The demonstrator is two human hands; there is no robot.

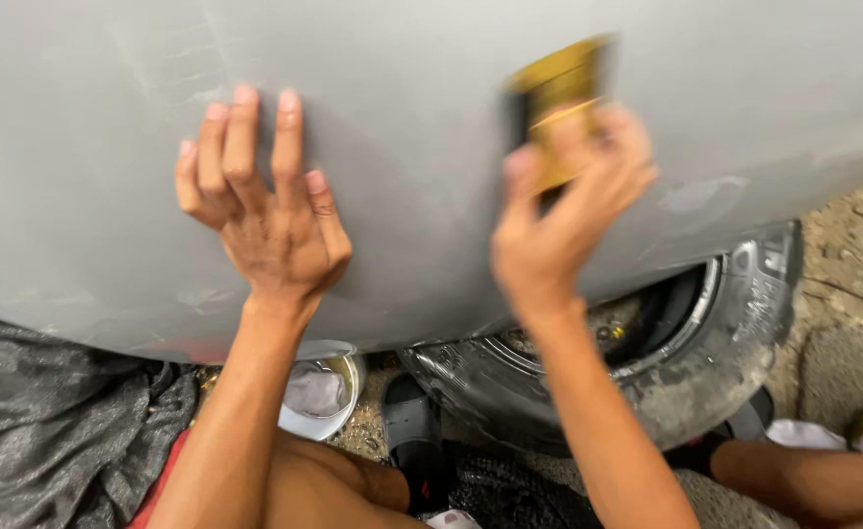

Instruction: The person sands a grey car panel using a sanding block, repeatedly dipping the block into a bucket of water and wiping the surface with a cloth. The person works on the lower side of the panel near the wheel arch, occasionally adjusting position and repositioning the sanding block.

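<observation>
Filling the whole upper half of the frame is a large, smooth, matte grey curved body panel [422, 59], with rough ground of dirt and gravel [848, 294] showing at the right edge. At lower left, under the panel, lies a crumpled dark grey plastic sheet [49, 421].

At centre left, the left hand [270, 220] is spread flat against the panel, fingers apart and extended upward, the little finger curled; it holds nothing and only presses on the grey surface. Just below its wrist, at lower centre, a small white round bowl [338, 392] sits on the ground with a wad of pale cloth [314, 392] inside it. Beside the bowl, to its right, is a black sandal [417, 431].

At upper right of centre, the right hand [564, 220] is closed around a yellow-brown rectangular sanding block [559, 103], fingers wrapped over its lower part and its upper part held against the panel. Block and hand are blurred, so finer detail cannot be told.

Under the panel's lower edge, at lower right, a worn black rubber tyre [706, 362] lies tilted on the ground, dusty along its sidewall.
</observation>
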